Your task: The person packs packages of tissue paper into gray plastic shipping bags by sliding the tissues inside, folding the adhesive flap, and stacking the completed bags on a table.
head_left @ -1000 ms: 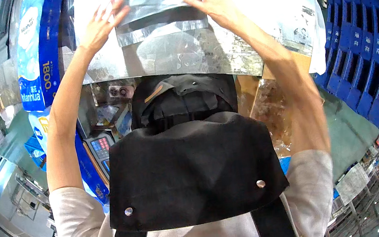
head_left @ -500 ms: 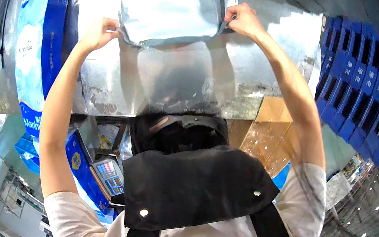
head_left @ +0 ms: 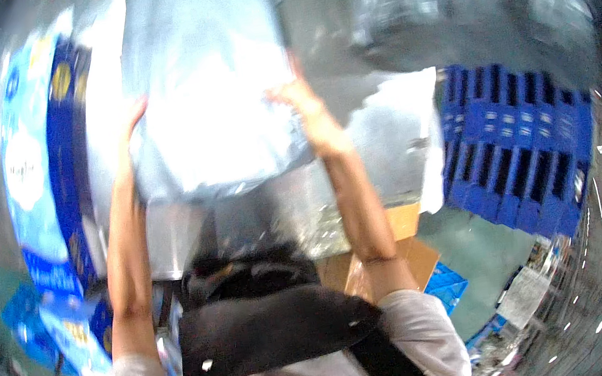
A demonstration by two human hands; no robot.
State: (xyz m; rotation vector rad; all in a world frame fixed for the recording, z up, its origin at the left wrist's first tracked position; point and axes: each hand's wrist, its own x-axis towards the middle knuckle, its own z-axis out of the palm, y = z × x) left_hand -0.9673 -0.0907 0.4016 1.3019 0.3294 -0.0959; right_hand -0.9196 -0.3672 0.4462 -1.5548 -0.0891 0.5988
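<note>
A large, flat package in silvery-white plastic [head_left: 211,124] lies in front of me, over the metal work surface, bright with glare and blurred by motion. My left hand [head_left: 133,118] is at its left edge, with most of the fingers hidden against the plastic. On the opposite side my right hand [head_left: 298,102] grips the edge, the thumb resting over the top face. The package's near edge sags in a curve between my forearms. I cannot tell whether its underside touches the metal surface [head_left: 296,204].
Blue-and-white printed packaging [head_left: 29,168] stands along the left. Stacked blue slotted crates [head_left: 517,134] stand to the right, with a cardboard box [head_left: 410,249] below the surface's near edge. Grey plastic sheeting [head_left: 460,4] covers the far right. A white sheet [head_left: 429,139] hangs beside the crates.
The package has come nearer to my body, its near edge now between my forearms. My hands have shifted from its near corners to its sides. The whole view has moved too.
</note>
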